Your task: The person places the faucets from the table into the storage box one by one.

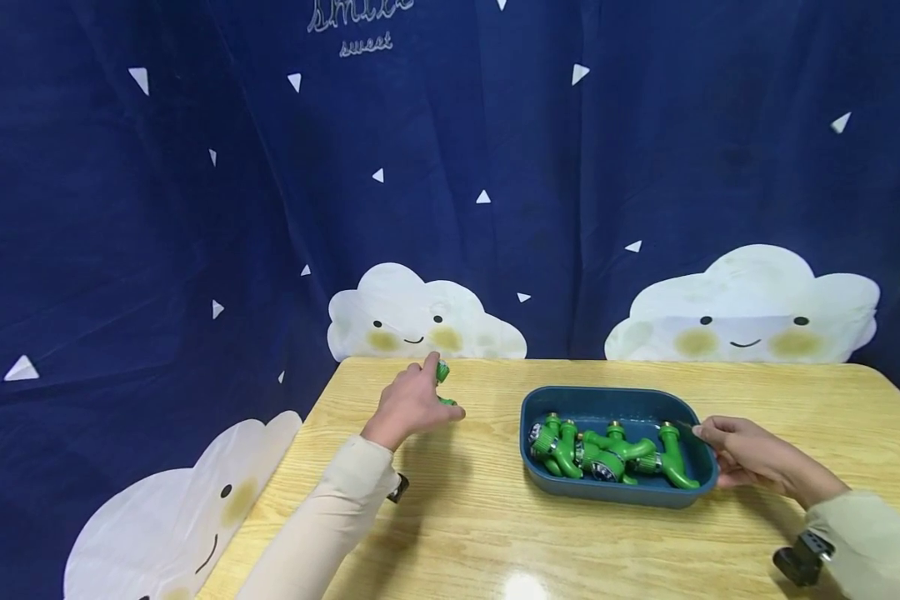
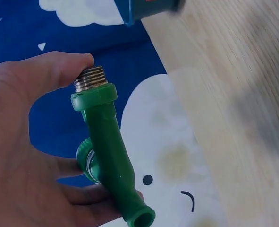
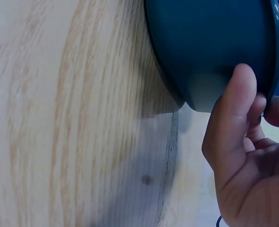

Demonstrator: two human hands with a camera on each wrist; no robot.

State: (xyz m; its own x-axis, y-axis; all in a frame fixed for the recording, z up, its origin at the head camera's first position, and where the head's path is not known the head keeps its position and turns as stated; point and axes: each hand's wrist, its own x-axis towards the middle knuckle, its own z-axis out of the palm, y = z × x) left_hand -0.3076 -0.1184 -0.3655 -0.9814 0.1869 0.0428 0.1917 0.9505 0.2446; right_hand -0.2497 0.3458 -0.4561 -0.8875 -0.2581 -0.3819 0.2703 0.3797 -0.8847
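Observation:
My left hand (image 1: 411, 403) is raised over the left part of the table and holds a green plastic tap (image 2: 108, 142). In the left wrist view, the thumb presses against its threaded brass-coloured end, and the other fingers curl behind its body near the spout. A dark blue tub (image 1: 607, 493) stands right of centre with several more green taps (image 1: 672, 457) lying jumbled inside. At the tub's right end, my right hand (image 1: 753, 457) pinches the rim; the right wrist view shows the thumb (image 3: 240, 94) against the outer wall and the other fingers at the rim.
The wood-grain table (image 1: 487, 533) carries the tub. Behind it hangs a dark blue curtain (image 1: 435, 125) with white triangles and smiling clouds, which also runs along the left side. A small black device (image 1: 801, 560) is strapped at my right wrist.

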